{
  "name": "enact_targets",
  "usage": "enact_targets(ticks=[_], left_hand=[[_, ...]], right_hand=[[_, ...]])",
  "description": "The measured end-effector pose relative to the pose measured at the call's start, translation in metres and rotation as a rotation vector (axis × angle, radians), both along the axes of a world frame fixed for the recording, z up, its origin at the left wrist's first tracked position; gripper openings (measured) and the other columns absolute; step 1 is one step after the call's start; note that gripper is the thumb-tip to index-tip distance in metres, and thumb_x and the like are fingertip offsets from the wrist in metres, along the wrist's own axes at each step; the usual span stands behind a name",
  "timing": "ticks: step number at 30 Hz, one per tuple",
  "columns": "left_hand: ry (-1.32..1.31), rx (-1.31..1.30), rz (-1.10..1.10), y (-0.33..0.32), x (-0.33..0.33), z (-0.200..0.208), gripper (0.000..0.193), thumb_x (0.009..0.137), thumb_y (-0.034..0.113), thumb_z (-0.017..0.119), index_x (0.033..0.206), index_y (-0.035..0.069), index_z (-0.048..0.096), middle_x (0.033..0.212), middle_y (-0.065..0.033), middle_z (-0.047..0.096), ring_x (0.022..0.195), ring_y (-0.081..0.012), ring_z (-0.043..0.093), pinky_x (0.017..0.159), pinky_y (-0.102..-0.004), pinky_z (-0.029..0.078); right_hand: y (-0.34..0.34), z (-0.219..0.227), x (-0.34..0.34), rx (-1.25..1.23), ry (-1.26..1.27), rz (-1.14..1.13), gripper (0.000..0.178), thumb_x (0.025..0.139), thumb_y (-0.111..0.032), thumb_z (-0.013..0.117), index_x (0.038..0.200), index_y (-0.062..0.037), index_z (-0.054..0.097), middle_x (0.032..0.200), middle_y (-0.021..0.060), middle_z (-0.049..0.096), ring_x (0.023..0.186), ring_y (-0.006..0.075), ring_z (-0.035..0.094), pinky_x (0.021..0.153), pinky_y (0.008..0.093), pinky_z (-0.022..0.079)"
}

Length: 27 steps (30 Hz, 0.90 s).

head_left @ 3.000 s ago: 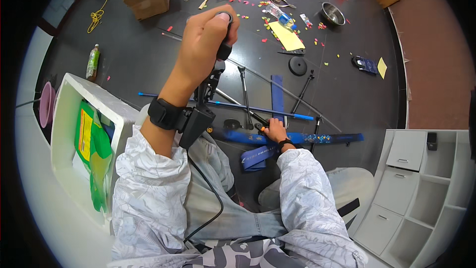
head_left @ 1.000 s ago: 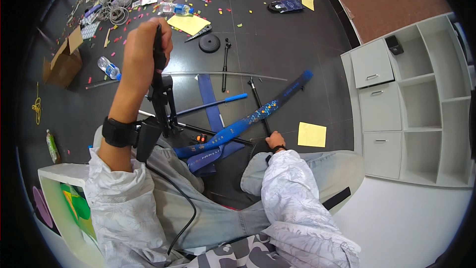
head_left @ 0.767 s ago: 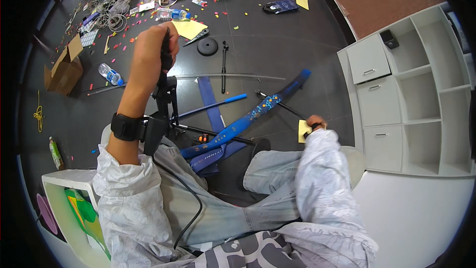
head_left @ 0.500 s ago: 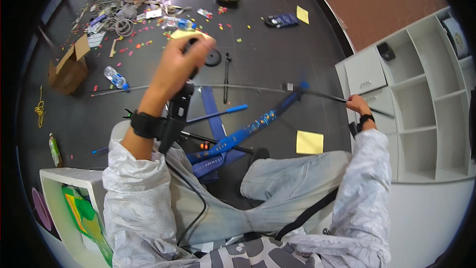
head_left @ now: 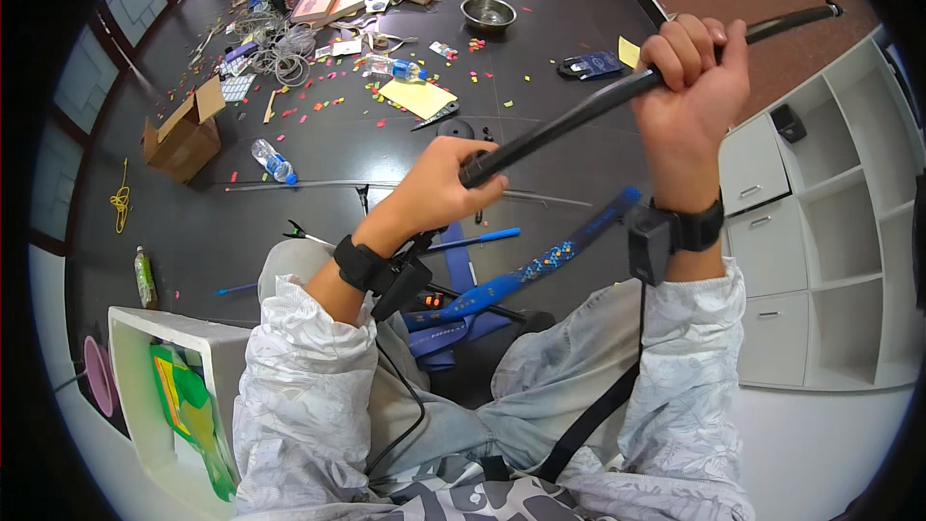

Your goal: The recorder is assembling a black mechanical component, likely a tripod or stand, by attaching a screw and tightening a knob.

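Observation:
A black tubular pole, resembling a collapsed fishing rod, slants across in front of me, its right end higher and farther away. My left hand is closed round its near left end. Farther along, my right hand wraps it in a fist, and the pole's tip sticks out beyond. Below lies a long patterned blue rod bag, crossing a flat blue bag by my legs. A blue-gripped rod lies beside them. Thin grey rods stretch over the floor behind my left hand.
Ahead are a steel bowl, a water bottle, an open cardboard box and tangled cables. White shelving stands at right, a white bin at near left. Coloured scraps litter the floor.
My right hand has swung up and inward with the black pole, now slanting upward. My left hand has come down to its near end. The view has shifted slightly.

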State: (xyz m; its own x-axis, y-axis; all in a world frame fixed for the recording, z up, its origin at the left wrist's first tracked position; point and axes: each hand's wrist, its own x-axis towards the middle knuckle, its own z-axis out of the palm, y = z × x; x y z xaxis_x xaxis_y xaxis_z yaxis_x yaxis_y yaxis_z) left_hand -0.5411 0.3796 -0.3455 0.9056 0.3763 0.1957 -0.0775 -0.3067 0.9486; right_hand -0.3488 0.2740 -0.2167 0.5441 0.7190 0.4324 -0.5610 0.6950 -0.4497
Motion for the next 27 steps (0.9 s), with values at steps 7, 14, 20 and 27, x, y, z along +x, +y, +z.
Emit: enact_targets(ticks=[7, 14, 20, 27], left_hand=[[-0.023, 0.009, -0.067, 0.004, -0.011, 0.0, 0.019, 0.078, 0.008, 0.063, 0.067, 0.002, 0.05, 0.056, 0.0007, 0.045, 0.055, -0.0068, 0.042, 0.052, -0.0272, 0.036], [-0.02, -0.157, -0.015, 0.012, -0.023, -0.007, 0.019, 0.077, 0.008, 0.063, 0.066, 0.002, 0.049, 0.056, 0.0004, 0.045, 0.057, -0.0072, 0.042, 0.053, -0.0276, 0.037], [0.101, -0.006, 0.087, 0.018, -0.023, -0.018, 0.028, 0.082, 0.015, 0.066, 0.065, 0.005, 0.045, 0.059, 0.0031, 0.036, 0.059, -0.007, 0.036, 0.054, -0.0269, 0.03], [0.051, 0.053, 0.153, 0.019, -0.024, -0.034, 0.023, 0.078, 0.016, 0.065, 0.069, -0.002, 0.053, 0.054, -0.0027, 0.039, 0.054, -0.0104, 0.037, 0.051, -0.0297, 0.034]], right_hand=[[0.03, -0.004, 0.007, -0.037, -0.042, -0.07, 0.032, 0.1, -0.034, 0.045, 0.078, -0.012, 0.04, 0.061, -0.0041, 0.026, 0.048, 0.0072, 0.017, 0.043, 0.0229, 0.017], [0.048, -0.012, 0.001, 0.053, -0.163, 0.137, 0.032, 0.1, -0.033, 0.046, 0.079, -0.0099, 0.045, 0.061, -0.0034, 0.036, 0.048, 0.0065, 0.03, 0.044, 0.0226, 0.026], [0.053, 0.009, -0.038, 0.1, -0.404, 0.057, 0.026, 0.099, -0.031, 0.048, 0.081, -0.0125, 0.046, 0.057, -0.0053, 0.032, 0.042, 0.0043, 0.024, 0.037, 0.0201, 0.021], [0.054, 0.011, -0.063, 0.034, -0.305, -0.062, 0.032, 0.1, -0.038, 0.047, 0.078, -0.0174, 0.039, 0.055, -0.0073, 0.022, 0.04, 0.003, 0.014, 0.034, 0.0208, 0.012]])
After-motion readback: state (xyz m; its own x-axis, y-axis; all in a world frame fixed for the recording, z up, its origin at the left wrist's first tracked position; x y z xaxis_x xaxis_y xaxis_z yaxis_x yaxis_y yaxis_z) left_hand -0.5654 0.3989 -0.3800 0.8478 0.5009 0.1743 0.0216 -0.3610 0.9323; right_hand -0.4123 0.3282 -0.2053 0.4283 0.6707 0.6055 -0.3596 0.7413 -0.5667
